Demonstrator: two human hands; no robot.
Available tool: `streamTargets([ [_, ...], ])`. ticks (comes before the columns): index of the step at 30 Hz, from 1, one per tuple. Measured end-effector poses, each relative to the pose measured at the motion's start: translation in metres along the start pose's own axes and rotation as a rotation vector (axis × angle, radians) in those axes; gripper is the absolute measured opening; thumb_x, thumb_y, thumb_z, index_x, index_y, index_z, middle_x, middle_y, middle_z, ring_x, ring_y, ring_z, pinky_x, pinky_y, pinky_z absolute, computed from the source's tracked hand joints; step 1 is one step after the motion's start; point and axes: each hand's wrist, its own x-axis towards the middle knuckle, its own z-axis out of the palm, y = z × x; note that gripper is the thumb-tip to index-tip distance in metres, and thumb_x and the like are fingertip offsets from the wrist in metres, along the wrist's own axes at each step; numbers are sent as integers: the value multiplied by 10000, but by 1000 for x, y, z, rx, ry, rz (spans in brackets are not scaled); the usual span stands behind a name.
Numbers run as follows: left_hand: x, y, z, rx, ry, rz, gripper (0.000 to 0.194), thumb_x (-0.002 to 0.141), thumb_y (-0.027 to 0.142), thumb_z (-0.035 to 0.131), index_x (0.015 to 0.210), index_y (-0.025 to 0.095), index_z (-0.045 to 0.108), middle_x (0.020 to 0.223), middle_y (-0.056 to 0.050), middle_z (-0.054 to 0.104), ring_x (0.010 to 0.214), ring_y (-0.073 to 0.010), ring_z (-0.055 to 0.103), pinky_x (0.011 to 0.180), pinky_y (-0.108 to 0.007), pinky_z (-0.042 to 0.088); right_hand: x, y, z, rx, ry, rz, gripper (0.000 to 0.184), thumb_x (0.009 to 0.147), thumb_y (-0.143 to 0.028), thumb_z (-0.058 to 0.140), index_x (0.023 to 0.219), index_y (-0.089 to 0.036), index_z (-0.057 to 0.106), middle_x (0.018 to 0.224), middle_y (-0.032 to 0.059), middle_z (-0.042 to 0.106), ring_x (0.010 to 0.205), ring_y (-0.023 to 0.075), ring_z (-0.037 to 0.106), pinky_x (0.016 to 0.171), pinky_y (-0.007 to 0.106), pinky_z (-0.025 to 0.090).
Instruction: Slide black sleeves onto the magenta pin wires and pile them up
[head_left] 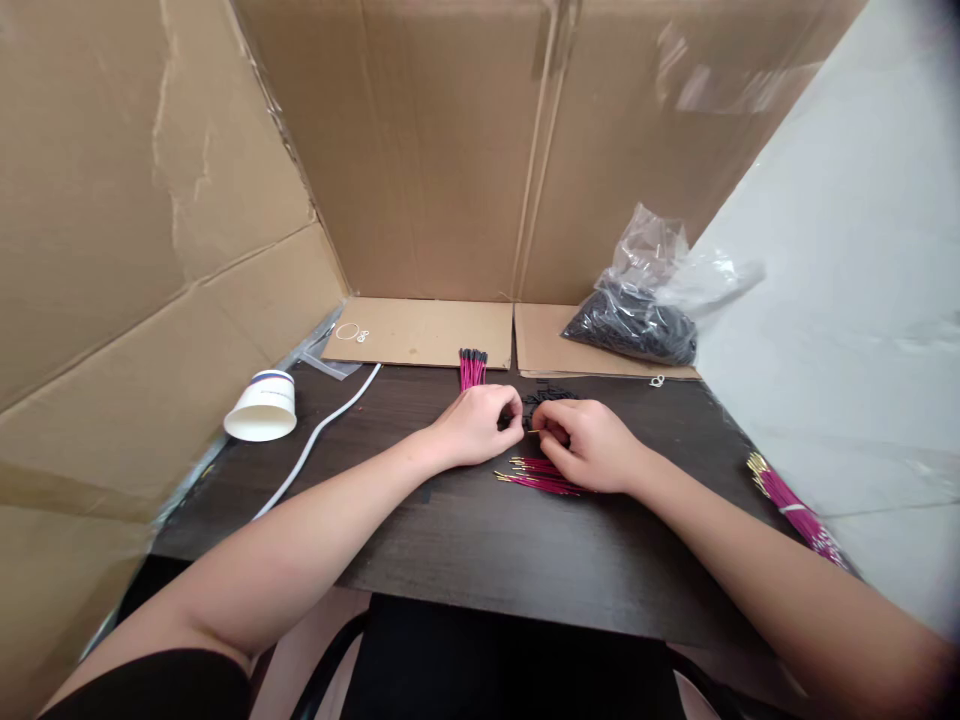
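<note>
Cup point(262, 405) print illegible; right grip point(592, 443) pinches gold-tipped wire point(534, 431)

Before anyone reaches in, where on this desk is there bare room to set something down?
Bare desk shows on the near side of the loose pink wires, between the white cable and the left hand, and between the right hand and the tied bundle. It is crowded by the hands, with black pieces and black-tipped wires just beyond them.

Paper cup point(261, 408), tipped, at left of table point(480, 540); white cable point(319, 432) beside it; cardboard panels point(420, 150) behind.
</note>
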Motion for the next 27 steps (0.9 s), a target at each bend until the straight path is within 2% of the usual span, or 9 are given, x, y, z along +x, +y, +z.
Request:
streamTargets([
  [5, 0, 0, 4, -35, -10, 7, 40, 897, 160, 664, 899, 154, 703, 872, -10, 728, 694, -105, 552, 702, -274, 433, 0, 2, 2, -18, -7, 8, 85, 903, -159, 604, 973, -176, 648, 783, -5, 629, 690, 143, 526, 678, 294, 374],
  [18, -2, -4, 9, -50, 3, 60, 98, 915, 138, 662, 976, 158, 737, 948, -23, 752, 752, -115, 590, 727, -277, 465, -1, 3, 3, -18, -19, 16, 83, 906, -164, 616, 973, -179, 662, 795, -8, 652, 686, 139, 548, 672, 294, 394],
  [22, -2, -7, 10, -71, 13, 26, 103, 938, 153, 673, 1017, 167, 738, 904, -11, 745, 730, -112, 598, 717, -274, 477, -1, 4, 4, -27, -23, 21, 90, 910, -164, 616, 985, -187, 661, 801, -10, 653, 698, 146, 553, 679, 303, 394],
  [27, -1, -9, 13, -139, 103, 21, 70, 937, 121, 687, 986, 156, 723, 873, -20, 729, 731, -108, 621, 710, -259, 506, 0, 6, 2, -26, 9, -13, 102, 951, -146, 598, 1009, -191, 668, 818, 3, 658, 719, 159, 573, 686, 314, 411],
])
